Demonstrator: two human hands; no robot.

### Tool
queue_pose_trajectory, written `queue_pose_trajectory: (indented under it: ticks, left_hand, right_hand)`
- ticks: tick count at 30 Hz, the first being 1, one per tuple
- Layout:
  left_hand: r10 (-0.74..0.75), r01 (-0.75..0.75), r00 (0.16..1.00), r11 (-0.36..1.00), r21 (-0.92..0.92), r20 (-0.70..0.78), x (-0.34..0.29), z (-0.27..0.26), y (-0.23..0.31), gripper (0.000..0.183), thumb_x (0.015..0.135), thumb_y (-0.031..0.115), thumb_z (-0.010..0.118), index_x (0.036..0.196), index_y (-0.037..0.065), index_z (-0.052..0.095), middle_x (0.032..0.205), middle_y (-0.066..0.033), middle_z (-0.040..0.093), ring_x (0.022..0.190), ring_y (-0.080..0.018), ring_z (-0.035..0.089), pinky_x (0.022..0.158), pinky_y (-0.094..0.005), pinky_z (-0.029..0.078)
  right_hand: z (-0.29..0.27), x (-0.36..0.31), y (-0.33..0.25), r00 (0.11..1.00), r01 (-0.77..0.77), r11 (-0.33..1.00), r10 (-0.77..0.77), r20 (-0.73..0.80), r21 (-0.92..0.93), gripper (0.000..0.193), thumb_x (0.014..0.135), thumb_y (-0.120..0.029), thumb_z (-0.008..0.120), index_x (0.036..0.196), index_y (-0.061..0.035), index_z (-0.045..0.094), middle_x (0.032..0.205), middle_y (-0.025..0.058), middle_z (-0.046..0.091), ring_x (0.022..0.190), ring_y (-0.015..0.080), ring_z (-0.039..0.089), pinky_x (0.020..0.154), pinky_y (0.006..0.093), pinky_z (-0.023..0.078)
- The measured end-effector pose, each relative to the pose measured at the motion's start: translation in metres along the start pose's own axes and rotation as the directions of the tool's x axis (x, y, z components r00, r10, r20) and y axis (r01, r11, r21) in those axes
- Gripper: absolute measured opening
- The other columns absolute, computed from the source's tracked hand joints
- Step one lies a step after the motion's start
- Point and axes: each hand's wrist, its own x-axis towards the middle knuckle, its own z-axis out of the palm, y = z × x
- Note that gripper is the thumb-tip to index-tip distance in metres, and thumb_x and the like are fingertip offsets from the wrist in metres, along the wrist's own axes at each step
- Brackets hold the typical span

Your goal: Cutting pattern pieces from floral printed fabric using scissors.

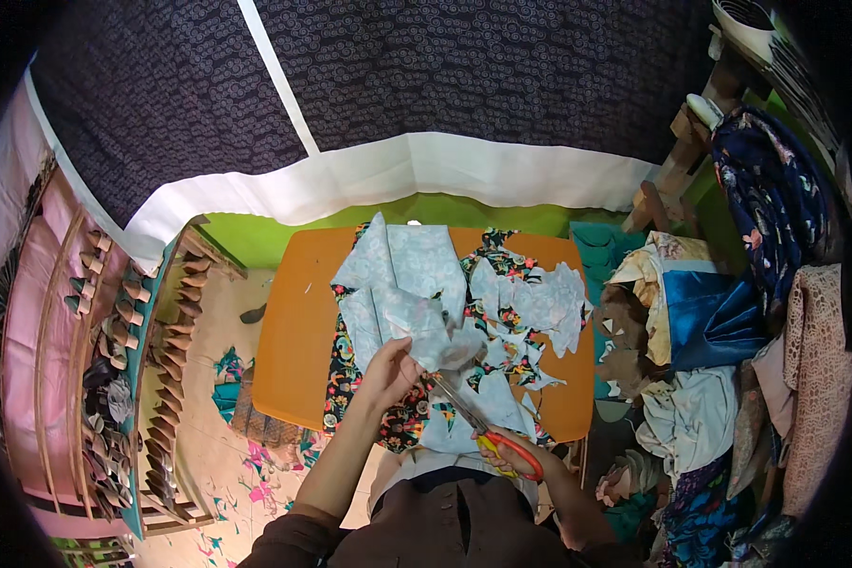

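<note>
Orange table [293,322], left hand [393,372] forward, grip pinching pale fabric [412,322], right hand [518,462] lower, grip wrapped round scissors [473,417]

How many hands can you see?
2: the left hand holds the pale cloth, and the right hand, farther right, holds the scissors.

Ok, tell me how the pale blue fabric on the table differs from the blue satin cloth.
The pale blue fabric is matte and faintly patterned; the blue satin cloth is deeper-coloured and shiny. The left hand holds the pale blue fabric; no hand touches the blue satin cloth. Both look creased.
</note>
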Motion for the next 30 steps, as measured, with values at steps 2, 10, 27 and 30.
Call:
queue_pose_trajectory:
  ticks: [2, 10, 27, 30]
  left_hand:
    - [0.029, -0.025, 0.998, 0.996, -0.08, 0.051, -0.004, 0.001, 0.008, 0.033, 0.083, 0.017, 0.043, 0.109, -0.003, 0.042, 0.112, -0.0148, 0.05, 0.102, -0.0255, 0.05, 0.09, -0.0378, 0.038]
    - [0.089, -0.053, 0.986, 0.97, -0.236, 0.144, -0.021, 0.011, 0.04, 0.037, 0.085, 0.017, 0.039, 0.118, 0.001, 0.036, 0.121, -0.0143, 0.044, 0.112, -0.026, 0.042, 0.096, -0.0393, 0.031]
    - [-0.008, 0.084, 0.977, 0.934, -0.348, 0.213, -0.038, 0.009, 0.075, 0.041, 0.09, 0.022, 0.033, 0.126, 0.004, 0.027, 0.13, -0.0144, 0.032, 0.12, -0.0292, 0.03, 0.101, -0.0435, 0.022]
    - [-0.098, 0.162, 0.98, 0.902, -0.399, 0.176, -0.028, -0.021, 0.077, 0.042, 0.09, 0.022, 0.034, 0.127, 0.004, 0.026, 0.125, -0.0127, 0.038, 0.116, -0.0266, 0.037, 0.1, -0.0409, 0.025]
  right_hand:
    - [0.004, 0.003, -0.006, 0.999, -0.042, 0.991, 0.038, 0.031, 0.123, 0.058, 0.08, -0.049, 0.048, 0.12, -0.0099, 0.033, 0.081, 0.0007, 0.043, 0.063, 0.0054, 0.04, 0.054, 0.0163, 0.035]
    - [0.042, 0.022, -0.016, 0.992, 0.089, 0.932, -0.116, 0.055, 0.352, 0.065, 0.077, -0.054, 0.048, 0.12, -0.0087, 0.029, 0.081, -0.0006, 0.036, 0.061, 0.0033, 0.035, 0.049, 0.0148, 0.031]
    - [0.053, 0.129, -0.031, 0.596, 0.528, 0.825, -0.19, -0.78, 0.202, 0.03, 0.078, -0.017, 0.059, 0.096, -0.0094, 0.038, 0.067, 0.0006, 0.045, 0.044, 0.007, 0.038, 0.038, 0.0207, 0.031]
    - [0.065, 0.138, -0.06, 0.62, 0.571, 0.796, -0.26, -0.74, 0.199, 0.027, 0.076, -0.004, 0.056, 0.097, -0.0091, 0.04, 0.067, 0.0001, 0.044, 0.048, 0.0062, 0.038, 0.041, 0.0227, 0.032]
